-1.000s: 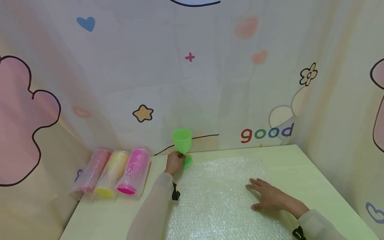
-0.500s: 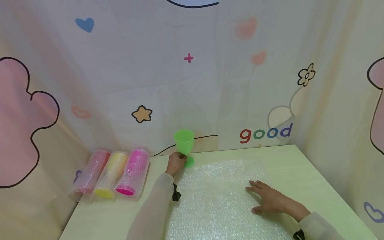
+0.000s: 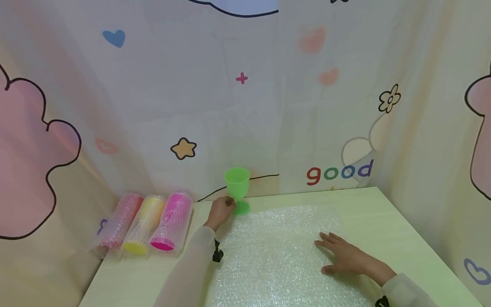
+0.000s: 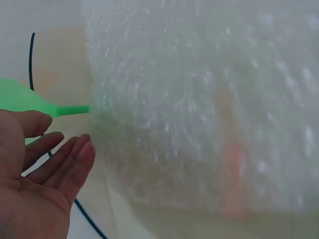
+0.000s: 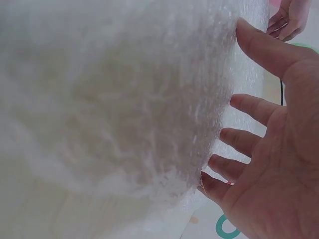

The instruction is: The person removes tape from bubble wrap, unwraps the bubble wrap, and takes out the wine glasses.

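A bright green plastic goblet (image 3: 237, 183) stands upright at the back of the table, by the far left corner of a sheet of bubble wrap (image 3: 276, 251). Just left of its stem is my left hand (image 3: 221, 212). In the left wrist view that hand (image 4: 42, 174) has loosely bent fingers with nothing between them, and the goblet's stem (image 4: 72, 110) passes beyond the thumb. My right hand (image 3: 347, 258) rests on the right side of the bubble wrap, fingers spread. The right wrist view shows its fingertips (image 5: 244, 142) touching the film.
Three wrapped items lie side by side at the table's left: one red (image 3: 122, 219), one yellow (image 3: 143, 224) and one magenta (image 3: 172, 221). A printed curtain (image 3: 261, 128) hangs behind the pale table (image 3: 399, 243).
My left hand has let go of the goblet's stem and drawn slightly left. The goblet has shifted a little to the right in view. My right hand stays on the bubble wrap.
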Tool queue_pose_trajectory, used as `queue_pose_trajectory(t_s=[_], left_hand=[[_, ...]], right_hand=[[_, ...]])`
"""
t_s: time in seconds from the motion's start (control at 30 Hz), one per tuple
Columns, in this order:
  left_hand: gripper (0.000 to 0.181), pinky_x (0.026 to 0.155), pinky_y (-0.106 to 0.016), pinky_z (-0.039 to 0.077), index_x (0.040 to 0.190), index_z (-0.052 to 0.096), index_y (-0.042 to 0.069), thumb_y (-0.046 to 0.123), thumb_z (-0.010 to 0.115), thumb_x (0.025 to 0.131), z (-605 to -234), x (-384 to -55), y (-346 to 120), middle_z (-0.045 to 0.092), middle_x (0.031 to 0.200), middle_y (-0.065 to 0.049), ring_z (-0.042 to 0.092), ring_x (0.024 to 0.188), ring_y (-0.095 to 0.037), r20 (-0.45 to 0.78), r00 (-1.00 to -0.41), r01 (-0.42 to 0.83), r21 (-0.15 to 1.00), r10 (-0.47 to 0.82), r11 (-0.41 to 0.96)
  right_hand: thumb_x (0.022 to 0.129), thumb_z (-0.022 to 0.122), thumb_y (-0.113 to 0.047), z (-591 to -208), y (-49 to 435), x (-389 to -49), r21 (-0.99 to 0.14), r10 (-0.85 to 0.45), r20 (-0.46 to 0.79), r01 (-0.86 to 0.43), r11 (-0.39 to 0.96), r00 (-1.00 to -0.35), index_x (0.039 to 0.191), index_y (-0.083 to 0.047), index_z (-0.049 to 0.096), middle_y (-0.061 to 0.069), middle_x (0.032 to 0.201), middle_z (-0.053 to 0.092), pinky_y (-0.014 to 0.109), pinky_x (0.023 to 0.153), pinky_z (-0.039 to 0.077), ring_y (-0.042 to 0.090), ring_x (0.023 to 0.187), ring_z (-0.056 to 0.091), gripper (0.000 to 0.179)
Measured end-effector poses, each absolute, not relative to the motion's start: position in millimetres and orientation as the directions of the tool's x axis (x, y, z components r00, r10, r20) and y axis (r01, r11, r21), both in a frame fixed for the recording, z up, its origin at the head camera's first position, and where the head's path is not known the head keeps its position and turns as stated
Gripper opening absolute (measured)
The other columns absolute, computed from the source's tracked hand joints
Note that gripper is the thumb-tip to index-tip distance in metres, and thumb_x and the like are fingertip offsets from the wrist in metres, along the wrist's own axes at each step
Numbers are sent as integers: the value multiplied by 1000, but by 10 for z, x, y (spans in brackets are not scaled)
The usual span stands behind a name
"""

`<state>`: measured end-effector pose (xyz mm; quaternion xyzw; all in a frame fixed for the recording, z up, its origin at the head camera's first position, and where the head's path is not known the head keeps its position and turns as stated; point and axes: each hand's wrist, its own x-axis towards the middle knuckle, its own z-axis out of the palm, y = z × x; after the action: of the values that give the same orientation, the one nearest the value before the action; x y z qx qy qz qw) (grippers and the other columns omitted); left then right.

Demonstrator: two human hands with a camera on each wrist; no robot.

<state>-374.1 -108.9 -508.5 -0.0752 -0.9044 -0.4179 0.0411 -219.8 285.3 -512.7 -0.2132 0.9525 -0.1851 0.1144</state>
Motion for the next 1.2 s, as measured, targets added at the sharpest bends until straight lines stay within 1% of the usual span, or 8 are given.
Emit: queue_pose_trajectory(t_s=[0.1,0.2,0.5,0.67,0.87,1.07,1.13,1.2], left_hand=[[32,89,-45,56,119,67,-1,15,58,93,-5033,-3676,-1155,70,115,-17,66,107,-33,154,-983,183,731,102,658],[32,85,-43,57,119,67,-2,14,58,93,-4963,-3616,-1205,70,114,-18,67,104,-32,184,-976,215,712,118,668],[30,84,-42,58,118,67,0,16,60,94,-4737,-3376,-1282,70,115,-17,71,100,-30,248,-952,300,649,178,699],[30,86,-42,57,118,68,2,19,62,94,-4664,-3171,-1369,71,117,-14,71,101,-29,297,-928,362,578,224,731],[33,89,-45,55,121,68,8,25,66,92,-4572,-2916,-1452,70,121,-11,68,105,-28,328,-914,380,478,240,792],[36,99,-50,51,124,65,9,27,66,92,-4530,-2734,-1515,66,127,-12,64,116,-31,348,-904,379,388,247,840],[38,99,-51,50,125,65,10,28,66,92,-4520,-2681,-1549,64,129,-13,63,118,-32,351,-905,370,374,240,850],[40,97,-49,52,127,63,10,28,67,92,-4516,-2642,-1601,63,131,-13,61,120,-33,354,-906,361,363,232,859]], right_hand=[[77,76,-53,-5141,2851,-2206,-399,-457,-133,-375,837,-879,144,-6,47,26,156,33,72,105,31,56,141,25,86],[77,75,-53,-5153,2849,-2219,-393,-446,-135,-366,844,-884,144,-7,47,25,156,32,72,107,30,54,142,24,86],[77,76,-53,-5172,2840,-2228,-410,-418,-158,-326,852,-895,144,-9,47,23,157,32,72,107,29,53,143,23,86],[76,76,-53,-5181,2827,-2225,-411,-418,-154,-326,851,-895,144,-8,48,23,157,33,73,107,29,54,143,24,86],[76,76,-54,-5194,2822,-2234,-396,-418,-152,-332,856,-896,144,-8,48,23,157,33,73,106,29,54,143,24,86],[76,75,-55,-5198,2831,-2229,-388,-424,-143,-343,855,-894,144,-9,48,23,157,33,73,106,30,54,143,25,86],[76,75,-55,-5200,2833,-2228,-384,-424,-139,-346,856,-895,144,-9,48,23,157,33,73,106,30,54,142,25,86],[76,75,-55,-5199,2831,-2220,-384,-421,-142,-342,858,-896,144,-9,48,23,157,33,72,106,30,54,143,25,86]])
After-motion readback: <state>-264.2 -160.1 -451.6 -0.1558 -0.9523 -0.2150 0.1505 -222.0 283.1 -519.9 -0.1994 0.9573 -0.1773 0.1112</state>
